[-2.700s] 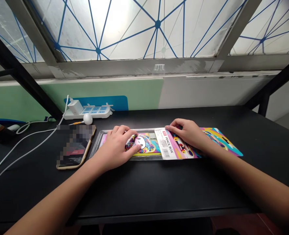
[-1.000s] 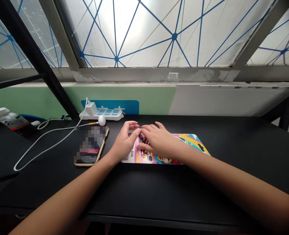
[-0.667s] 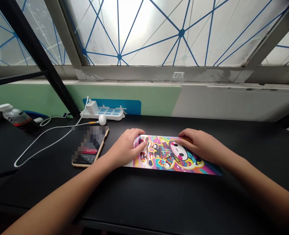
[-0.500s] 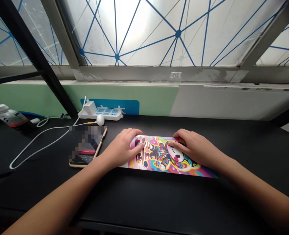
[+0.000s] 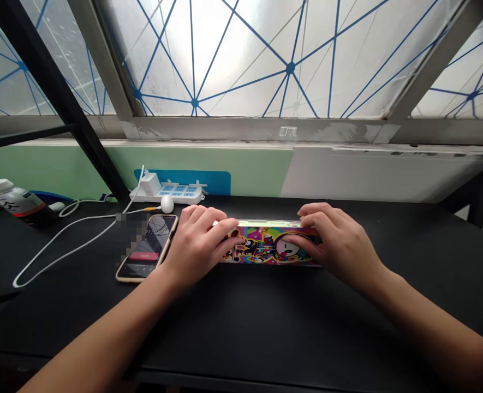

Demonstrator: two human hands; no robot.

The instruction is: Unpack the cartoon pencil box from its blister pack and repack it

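Note:
A colourful pencil box [image 5: 268, 245] with a cartoon print lies on the black desk [image 5: 266, 316], in front of me. My left hand [image 5: 198, 245] grips its left end, fingers curled over the top. My right hand [image 5: 337, 240] grips its right end the same way. The box looks tipped up on its near edge, lid facing me. Both ends are hidden under my fingers.
A phone [image 5: 147, 255] in a tan case lies just left of my left hand. Behind it are a white power strip [image 5: 170, 192] with a charger, a white cable [image 5: 65, 240] and a small white ball [image 5: 167, 203]. A bottle [image 5: 18, 201] lies at the far left.
The box was lying flat under my hands half a second ago; now it is tilted up with both hands curled round its ends. Earlier the paper sleeve and clear tray went out of view.

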